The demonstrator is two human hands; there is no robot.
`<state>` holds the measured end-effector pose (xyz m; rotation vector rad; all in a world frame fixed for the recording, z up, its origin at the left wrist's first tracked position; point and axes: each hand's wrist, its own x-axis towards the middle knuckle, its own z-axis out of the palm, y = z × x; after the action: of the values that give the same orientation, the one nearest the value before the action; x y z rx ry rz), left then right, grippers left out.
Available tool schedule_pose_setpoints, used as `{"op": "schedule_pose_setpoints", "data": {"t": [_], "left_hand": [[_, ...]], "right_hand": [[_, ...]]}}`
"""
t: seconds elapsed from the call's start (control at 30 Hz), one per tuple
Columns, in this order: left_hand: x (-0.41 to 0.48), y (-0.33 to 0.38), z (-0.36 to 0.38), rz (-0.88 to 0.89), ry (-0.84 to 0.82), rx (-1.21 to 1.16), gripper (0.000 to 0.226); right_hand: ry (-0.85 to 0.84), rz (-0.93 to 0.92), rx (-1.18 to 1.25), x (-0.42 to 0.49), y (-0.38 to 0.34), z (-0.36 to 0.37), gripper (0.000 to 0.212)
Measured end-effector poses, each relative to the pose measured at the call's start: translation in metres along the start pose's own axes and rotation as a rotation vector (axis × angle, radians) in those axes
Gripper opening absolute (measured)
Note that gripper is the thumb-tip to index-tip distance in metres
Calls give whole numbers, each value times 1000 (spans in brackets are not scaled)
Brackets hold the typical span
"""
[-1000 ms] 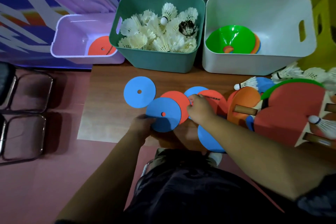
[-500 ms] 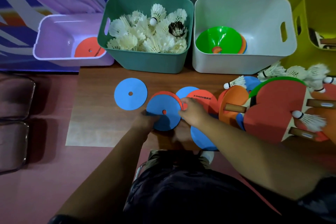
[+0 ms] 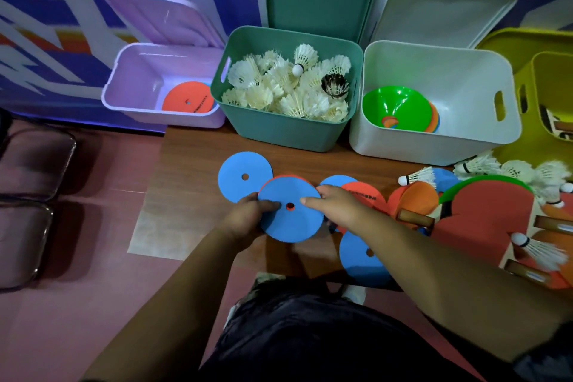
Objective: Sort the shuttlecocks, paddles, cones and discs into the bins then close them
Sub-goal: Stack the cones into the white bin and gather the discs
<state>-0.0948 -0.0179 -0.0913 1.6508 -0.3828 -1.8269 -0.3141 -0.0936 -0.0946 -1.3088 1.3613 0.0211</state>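
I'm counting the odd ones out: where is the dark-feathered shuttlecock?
Head view, centre: the dark-feathered shuttlecock sits in the green bin, at the right edge of the white shuttlecocks, toward the white bin.

I see a wall striped blue, white and orange beyond the left hand; pink floor (dimly lit) and metal chair frames lie to its left, a brown board under it.

nothing legible; black print on orange disc in purple bin + 2nd orange disc, too blurry.
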Motion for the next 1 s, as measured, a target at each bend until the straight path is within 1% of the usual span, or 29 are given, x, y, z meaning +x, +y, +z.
{"op": "schedule_pose_setpoints", "data": {"t": [0.1,0.23,0.3,0.33,0.4,0.5,0.6,0.67,0.77,0.8,0.9,0.93,0.97,1.0], "left_hand": [[1,11,-3,4,22,-36,31],[11,25,-13,27,167,49,10],[22,31,-23,51,227,50,7],[28,34,-29,55,256,42,9],[41,37,-43,59,331,66,20],[60,45,-59,65,506,181,40],[74,54,-72,67,634,359,52],[82,58,-77,21,675,482,65],[88,65,-72,-135,679,676,90],[91,66,-72,-168,680,679,99],[102,66,-76,-173,661,508,119],[103,66,-75,-171,651,468,122],[101,66,-72,-181,632,432,119],[102,65,-68,-193,650,406,108]], "right_hand": [[-13,-1,-8,-3,-13,-3,22],[90,0,20,5,-19,-9,27],[130,24,0,10,-20,-11,27],[150,42,-10,12,-20,-12,26],[190,87,-26,15,-17,-15,24],[218,157,-46,19,-7,-20,25],[225,186,4,19,-5,-23,27],[226,185,0,18,-5,-22,25],[235,188,-10,17,-9,-24,22],[242,190,-8,17,-11,-24,21],[251,210,-17,15,-17,-24,19],[252,217,-21,16,-18,-24,21],[248,224,-28,16,-18,-23,22],[246,228,-28,16,-17,-22,23]]}}
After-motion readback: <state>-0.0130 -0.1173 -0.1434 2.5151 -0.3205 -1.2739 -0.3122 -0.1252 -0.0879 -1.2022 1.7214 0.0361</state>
